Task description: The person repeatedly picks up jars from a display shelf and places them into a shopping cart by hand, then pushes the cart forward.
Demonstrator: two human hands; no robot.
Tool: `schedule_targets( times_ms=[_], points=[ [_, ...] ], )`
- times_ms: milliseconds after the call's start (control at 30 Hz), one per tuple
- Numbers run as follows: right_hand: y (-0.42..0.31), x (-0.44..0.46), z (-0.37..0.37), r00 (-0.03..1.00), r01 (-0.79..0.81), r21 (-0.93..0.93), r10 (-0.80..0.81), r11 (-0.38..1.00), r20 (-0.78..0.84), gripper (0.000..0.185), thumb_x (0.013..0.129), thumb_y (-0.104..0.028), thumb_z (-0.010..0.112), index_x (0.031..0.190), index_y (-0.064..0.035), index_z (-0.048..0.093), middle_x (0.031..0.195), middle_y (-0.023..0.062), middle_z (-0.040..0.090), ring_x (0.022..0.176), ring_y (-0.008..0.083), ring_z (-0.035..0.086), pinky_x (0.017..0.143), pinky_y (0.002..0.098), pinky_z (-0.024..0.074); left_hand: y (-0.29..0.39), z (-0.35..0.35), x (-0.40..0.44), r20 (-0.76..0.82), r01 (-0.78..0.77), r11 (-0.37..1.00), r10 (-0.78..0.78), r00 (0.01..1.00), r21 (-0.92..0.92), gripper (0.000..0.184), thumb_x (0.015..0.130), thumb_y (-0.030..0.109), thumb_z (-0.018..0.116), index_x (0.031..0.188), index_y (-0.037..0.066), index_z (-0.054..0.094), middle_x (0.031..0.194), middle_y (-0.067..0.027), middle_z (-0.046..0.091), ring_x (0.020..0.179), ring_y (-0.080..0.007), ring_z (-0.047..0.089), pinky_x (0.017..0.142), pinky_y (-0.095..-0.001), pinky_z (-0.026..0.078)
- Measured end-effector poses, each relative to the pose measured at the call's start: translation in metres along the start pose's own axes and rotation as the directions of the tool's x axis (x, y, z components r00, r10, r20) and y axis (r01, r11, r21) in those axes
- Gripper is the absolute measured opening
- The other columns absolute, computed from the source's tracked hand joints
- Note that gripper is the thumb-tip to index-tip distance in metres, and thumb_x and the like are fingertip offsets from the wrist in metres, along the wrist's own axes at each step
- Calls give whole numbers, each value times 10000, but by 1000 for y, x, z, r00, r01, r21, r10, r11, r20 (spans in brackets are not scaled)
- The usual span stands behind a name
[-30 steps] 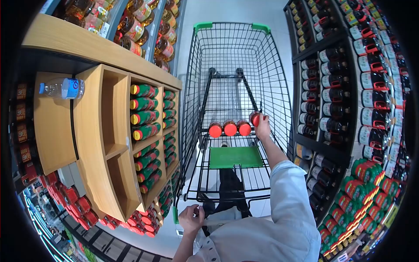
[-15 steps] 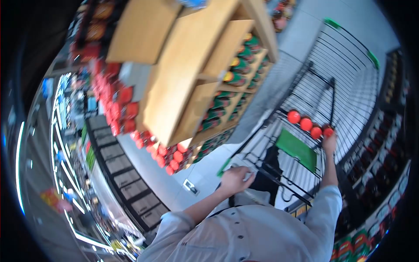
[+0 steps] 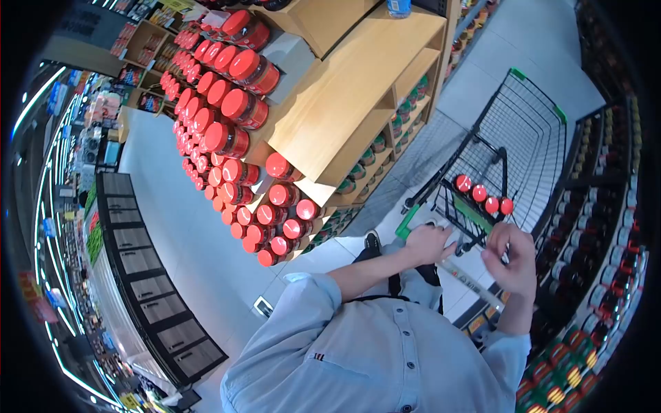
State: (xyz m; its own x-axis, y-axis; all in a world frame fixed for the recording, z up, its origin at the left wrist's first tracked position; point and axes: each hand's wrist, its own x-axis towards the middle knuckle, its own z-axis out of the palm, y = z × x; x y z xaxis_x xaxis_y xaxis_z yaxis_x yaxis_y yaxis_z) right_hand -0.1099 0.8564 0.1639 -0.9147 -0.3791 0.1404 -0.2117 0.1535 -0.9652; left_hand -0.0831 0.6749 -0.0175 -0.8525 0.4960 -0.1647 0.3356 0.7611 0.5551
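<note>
A wire shopping cart (image 3: pixel 529 117) with green corner pieces stands ahead of me. My left hand (image 3: pixel 428 245) lies over the cart's handle (image 3: pixel 468 281), fingers wrapped round it close to its green end. In a row near the cart's handle side sit several jars with red lids (image 3: pixel 491 204), beside a green panel (image 3: pixel 469 215). My right hand (image 3: pixel 511 260) is raised above the handle's right part, on the near side of the jars. Its fingers are loosely curled, thumb apart, and nothing shows in them.
Stacked red-lidded jars (image 3: pixel 242 107) crowd a wooden display shelf (image 3: pixel 358 89) at the left. Dark shelves of bottles (image 3: pixel 575 241) run close along the right. A row of drawer-fronted cabinets (image 3: pixel 148 268) stands far left. Pale tiled floor (image 3: pixel 186 206) lies between.
My right hand has left the red-lidded jar and drawn back toward the handle. The cart sits nearer my body. The view has shifted, bringing more of the stacked jars into sight.
</note>
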Motion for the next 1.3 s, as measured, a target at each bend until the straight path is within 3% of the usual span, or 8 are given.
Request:
schedule_targets(
  times_ms=[133, 233, 300, 433, 1067, 1133, 1200, 1300],
  points=[
    [-132, 22, 81, 739, 586, 227, -628, 778, 245, 261, 660, 44, 692, 629, -84, 466, 569, 0, 465, 444, 158, 485, 399, 243, 335, -2, 4, -7, 104, -10, 1000, 10, 995, 3, 465, 910, 427, 497, 883, -5, 667, 706, -205, 670, 647, -348, 680, 615, -466, 538],
    [-184, 30, 120, 657, 583, 245, -627, 775, 419, 202, 669, 73, 673, 665, -55, 517, 572, 6, 470, 445, 152, 490, 390, 249, 348, -4, 8, -10, 113, -22, 999, 25, 993, -28, 456, 887, 428, 499, 871, 7, 674, 704, -186, 684, 671, -331, 692, 667, -462, 542],
    [-202, 24, 146, 687, 652, 75, -630, 754, 363, 211, 495, -191, 608, 614, -95, 463, 569, 24, 367, 441, 169, 384, 368, 310, 268, -2, 3, -14, 164, -14, 999, 21, 986, -42, 461, 877, 433, 502, 884, 8, 682, 760, -184, 698, 730, -326, 701, 710, -461, 543],
    [-219, -7, 193, 832, 542, 104, -550, 834, 74, 220, 541, -179, 611, 624, -69, 440, 572, 24, 329, 443, 171, 370, 370, 309, 262, -1, 0, -28, 218, -42, 999, 49, 975, -33, 466, 876, 434, 499, 893, 9, 688, 807, -182, 706, 778, -321, 703, 739, -456, 543],
    [-249, -180, 228, 724, 483, 527, -658, 699, 209, 186, 564, -185, 636, 631, -90, 491, 618, 12, 402, 490, 163, 443, 400, 305, 320, 5, 28, -161, 37, 6, 999, -8, 999, 45, 392, 865, 424, 530, 827, 63, 678, 765, -171, 692, 729, -338, 686, 673, -476, 530],
    [-242, -186, 225, 545, 502, 654, -794, 566, 268, 192, 682, 81, 661, 669, -47, 519, 575, 14, 474, 439, 155, 482, 379, 241, 330, 7, 29, -177, -23, 34, 999, -34, 999, 42, 381, 862, 423, 536, 818, 72, 677, 757, -171, 690, 717, -339, 684, 661, -476, 528],
    [-218, -212, 222, 625, 675, 348, -755, 650, 198, 246, 704, 60, 666, 644, -54, 456, 581, 36, 489, 482, 172, 516, 423, 253, 375, 7, 39, -196, -48, -3, 999, 5, 999, 40, 376, 859, 423, 544, 805, 77, 679, 740, -167, 689, 703, -335, 684, 664, -477, 532],
    [-147, -247, 236, 970, 110, -305, -169, 946, -174, 254, 782, 20, 673, 711, -33, 435, 652, 74, 492, 568, 236, 515, 540, 335, 388, 13, 48, -227, -83, -3, 1000, 3, 997, -2, 376, 860, 418, 544, 795, 73, 678, 735, -168, 686, 687, -343, 679, 654, -482, 535]
  ],
)
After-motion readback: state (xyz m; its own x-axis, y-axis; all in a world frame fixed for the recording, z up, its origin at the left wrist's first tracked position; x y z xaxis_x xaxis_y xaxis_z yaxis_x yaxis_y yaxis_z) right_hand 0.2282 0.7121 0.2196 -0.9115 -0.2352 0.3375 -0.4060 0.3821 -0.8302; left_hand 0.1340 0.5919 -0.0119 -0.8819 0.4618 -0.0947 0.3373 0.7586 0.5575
